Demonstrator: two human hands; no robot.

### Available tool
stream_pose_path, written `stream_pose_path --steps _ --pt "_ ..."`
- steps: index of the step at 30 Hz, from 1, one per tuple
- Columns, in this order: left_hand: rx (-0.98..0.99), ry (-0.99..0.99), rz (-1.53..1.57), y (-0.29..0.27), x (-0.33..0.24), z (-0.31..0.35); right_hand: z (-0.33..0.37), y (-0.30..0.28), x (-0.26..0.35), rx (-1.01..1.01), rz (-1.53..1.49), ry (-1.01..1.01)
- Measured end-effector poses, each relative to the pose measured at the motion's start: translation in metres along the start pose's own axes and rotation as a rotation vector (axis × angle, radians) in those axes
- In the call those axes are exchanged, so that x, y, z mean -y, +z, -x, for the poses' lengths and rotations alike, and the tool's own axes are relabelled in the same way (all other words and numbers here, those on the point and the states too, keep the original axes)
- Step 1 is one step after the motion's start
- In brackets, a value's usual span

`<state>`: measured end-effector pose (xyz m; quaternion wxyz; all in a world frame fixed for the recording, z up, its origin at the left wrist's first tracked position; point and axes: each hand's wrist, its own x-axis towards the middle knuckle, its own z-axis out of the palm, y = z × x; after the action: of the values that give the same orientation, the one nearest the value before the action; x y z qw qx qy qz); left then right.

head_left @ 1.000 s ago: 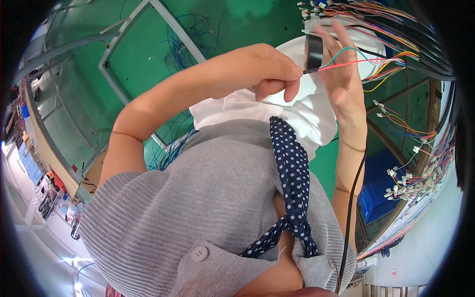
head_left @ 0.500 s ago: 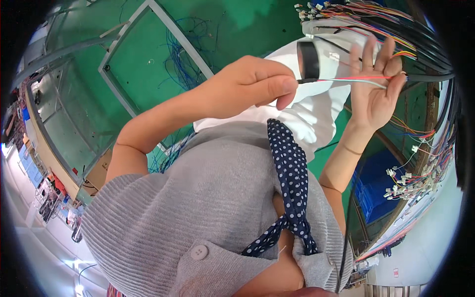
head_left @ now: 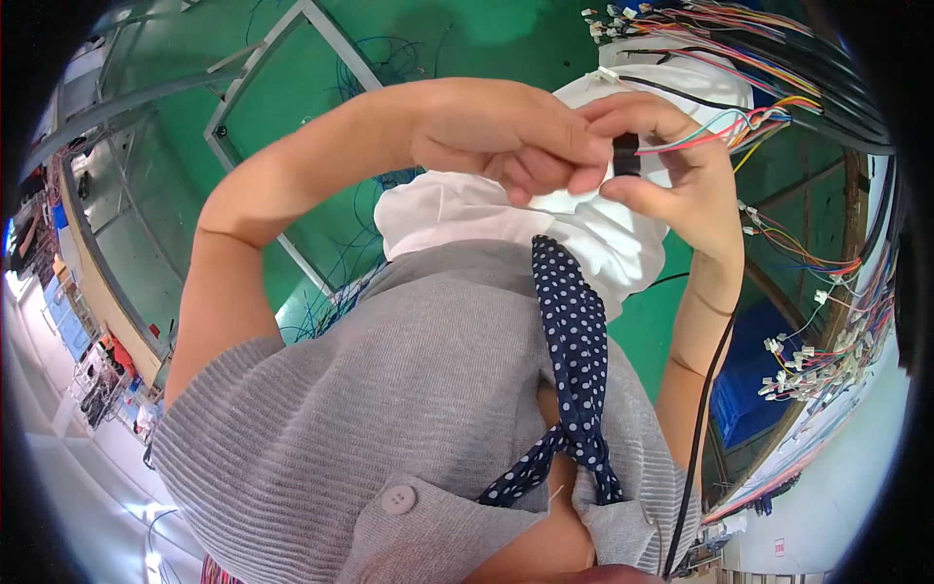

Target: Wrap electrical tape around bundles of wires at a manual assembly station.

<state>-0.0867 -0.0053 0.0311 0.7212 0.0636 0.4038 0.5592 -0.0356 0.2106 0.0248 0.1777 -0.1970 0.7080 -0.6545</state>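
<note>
My left hand (head_left: 520,141) is closed, its fingertips pinched together against a black tape roll (head_left: 626,161). What lies between those fingertips is hidden. The thumb and forefinger of my right hand (head_left: 702,190) close round the tape from the other side. Thin red, white and light-blue wires (head_left: 686,143) run from the tape across my right hand towards a thick bundle of black cables (head_left: 837,117) on the right. Both hands are in front of my white trousers (head_left: 438,209).
Several wires with small white connectors (head_left: 812,360) hang at the right edge. More loose connector ends (head_left: 623,15) lie at the upper right. A blue crate (head_left: 749,380) stands below on the right. A grey metal frame (head_left: 345,44) and blue wires (head_left: 389,54) are on the green floor.
My right hand has moved left and turned from spread fingers to a grip on the black tape. My left hand has tilted to meet it. The wires between now bow instead of running straight.
</note>
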Motion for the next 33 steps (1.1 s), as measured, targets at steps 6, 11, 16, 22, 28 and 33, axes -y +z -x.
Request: stream_pose_path --steps 6,11,16,22,28,33 --pt "-0.324 0.285 -0.008 0.015 0.029 0.007 0.035 0.005 -0.001 -0.12 -0.12 0.381" --pt "-0.723 0.556 -0.707 0.032 0.042 0.003 0.038 0.012 0.013 -0.249 -0.907 0.383" --pt "-0.539 0.64 -0.48 0.023 0.051 -0.007 0.021 0.022 -0.018 -0.278 -0.464 0.367" --pt "-0.302 0.33 -0.073 0.023 0.039 -0.001 -0.002 -0.001 -0.031 0.067 -0.125 -0.052" --pt "-0.46 0.382 -0.27 0.018 0.039 -0.001 0.024 -0.01 -0.013 -0.008 0.252 0.189" --pt "-0.736 0.524 -0.83 0.025 0.05 -0.006 0.027 0.0 0.022 -0.246 -1.151 0.625"
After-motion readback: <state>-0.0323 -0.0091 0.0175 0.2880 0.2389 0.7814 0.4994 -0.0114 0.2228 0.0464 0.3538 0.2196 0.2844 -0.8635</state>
